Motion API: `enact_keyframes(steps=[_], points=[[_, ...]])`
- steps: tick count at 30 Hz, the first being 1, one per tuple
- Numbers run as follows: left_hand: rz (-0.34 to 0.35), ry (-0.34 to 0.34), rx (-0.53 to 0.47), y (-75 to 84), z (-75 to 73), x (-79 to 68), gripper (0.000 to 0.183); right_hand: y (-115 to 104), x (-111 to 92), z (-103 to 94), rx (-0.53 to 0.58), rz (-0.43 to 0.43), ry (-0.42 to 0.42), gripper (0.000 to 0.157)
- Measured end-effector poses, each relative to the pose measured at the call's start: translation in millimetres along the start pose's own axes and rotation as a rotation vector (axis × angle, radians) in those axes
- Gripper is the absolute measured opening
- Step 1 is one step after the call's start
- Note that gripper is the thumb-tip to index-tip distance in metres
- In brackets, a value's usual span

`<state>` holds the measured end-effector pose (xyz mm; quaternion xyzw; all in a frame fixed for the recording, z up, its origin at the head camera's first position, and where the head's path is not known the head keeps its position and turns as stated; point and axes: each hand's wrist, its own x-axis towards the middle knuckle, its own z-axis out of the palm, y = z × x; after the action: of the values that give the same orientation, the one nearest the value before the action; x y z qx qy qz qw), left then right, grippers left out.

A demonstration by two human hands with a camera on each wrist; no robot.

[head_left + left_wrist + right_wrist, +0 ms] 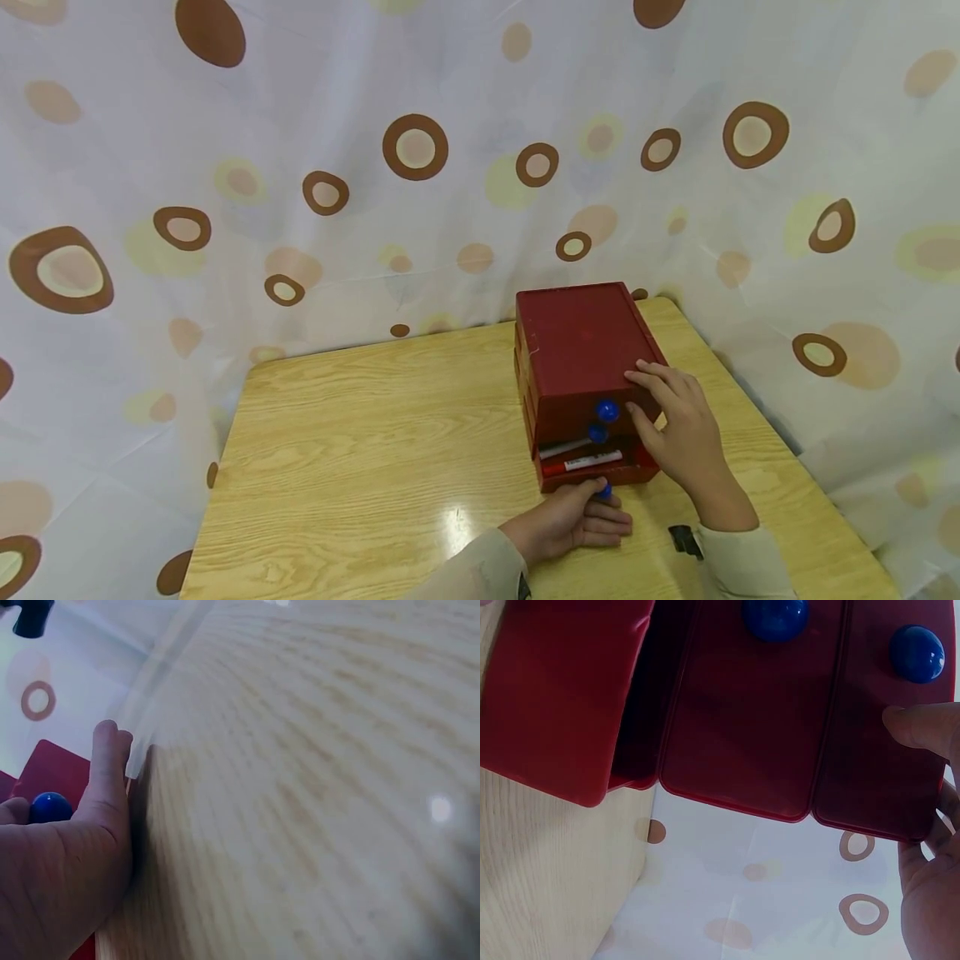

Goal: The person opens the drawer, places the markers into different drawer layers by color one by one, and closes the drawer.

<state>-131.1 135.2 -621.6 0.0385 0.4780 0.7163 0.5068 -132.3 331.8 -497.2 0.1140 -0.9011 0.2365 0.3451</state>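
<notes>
A dark red drawer cabinet point(577, 342) stands on the table, its bottom drawer point(622, 477) pulled part way out. Inside that drawer lie a white marker with a red cap point(592, 461) and another pale, pen-like item point(564, 447). My left hand point(566, 521) is at the drawer's front, with the blue knob point(51, 808) between thumb and fingers; the other fingers stretch out below it. At the cabinet's upper right front edge, my right hand point(686, 429) holds on, fingers over the top and thumb point(919, 727) against the top drawer's front, beside its blue knob point(916, 654).
The wooden table point(360, 442) extends left of the cabinet, with a narrower strip on the right. A patterned curtain point(450, 208) hangs behind the table and along its right side. The middle drawer point(742, 727) is closed and also bears a blue knob point(775, 615).
</notes>
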Motion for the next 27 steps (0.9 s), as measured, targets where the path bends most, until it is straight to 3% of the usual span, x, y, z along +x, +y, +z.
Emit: enact_keyframes(steps=[27], points=[[0.062,-0.008,-0.051,20.1,-11.8,18.3,0.052,-2,1,-2.5,0.013,-0.001,-0.011,0.049]])
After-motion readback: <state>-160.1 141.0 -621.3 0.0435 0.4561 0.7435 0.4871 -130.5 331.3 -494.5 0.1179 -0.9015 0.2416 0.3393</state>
